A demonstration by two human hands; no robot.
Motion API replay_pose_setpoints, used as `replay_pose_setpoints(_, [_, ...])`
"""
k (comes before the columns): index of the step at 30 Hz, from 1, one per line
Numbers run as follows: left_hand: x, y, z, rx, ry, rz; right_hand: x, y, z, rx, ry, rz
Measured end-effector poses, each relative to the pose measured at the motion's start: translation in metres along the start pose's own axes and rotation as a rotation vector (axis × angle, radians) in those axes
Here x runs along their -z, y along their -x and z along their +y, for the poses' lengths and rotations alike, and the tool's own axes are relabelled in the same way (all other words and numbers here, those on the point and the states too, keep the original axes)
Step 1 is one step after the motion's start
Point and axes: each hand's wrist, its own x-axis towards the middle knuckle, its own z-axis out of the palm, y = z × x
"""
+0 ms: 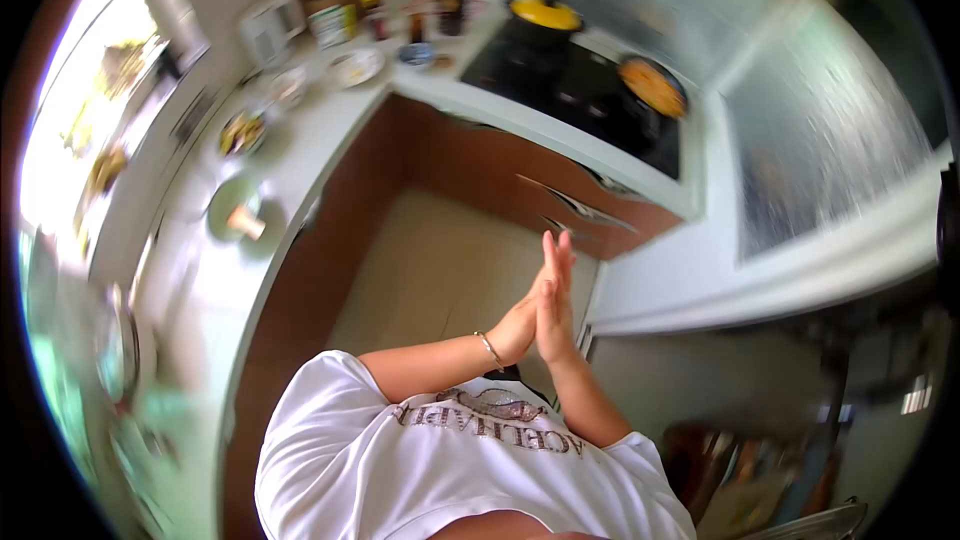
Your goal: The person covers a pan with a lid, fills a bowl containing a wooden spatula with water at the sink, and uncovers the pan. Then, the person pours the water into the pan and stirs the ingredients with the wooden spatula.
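Brown, flat-fronted drawers (525,162) with curved silvery handles (578,205) sit under the white bench (312,132), probably to serve the flat black stove (545,85), beyond my left hand (520,324) and right hand (556,328), pressed palm to palm, apparently empty

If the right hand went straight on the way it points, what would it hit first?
The right hand would probably meet the brown cabinet first, near its handles, though one view leaves the depth unclear.

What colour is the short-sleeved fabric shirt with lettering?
The shirt is white; the head view shows it best.
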Motion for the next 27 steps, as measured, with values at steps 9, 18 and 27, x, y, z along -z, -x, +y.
replay_pose_setpoints(9, [0.045,0.051,0.077,-0.139,0.246,0.769,-0.076,-0.004,0.012,0.184,-0.337,-1.008])
replay_pose_setpoints(18, [0.060,0.345,0.116,-0.755,0.016,1.070,-0.217,0.145,-0.113,0.552,-0.443,-1.574])
replay_pose_setpoints(27, [0.001,0.606,0.118,-1.008,-0.506,1.840,-0.346,0.388,-0.264,0.402,-1.040,-1.923])
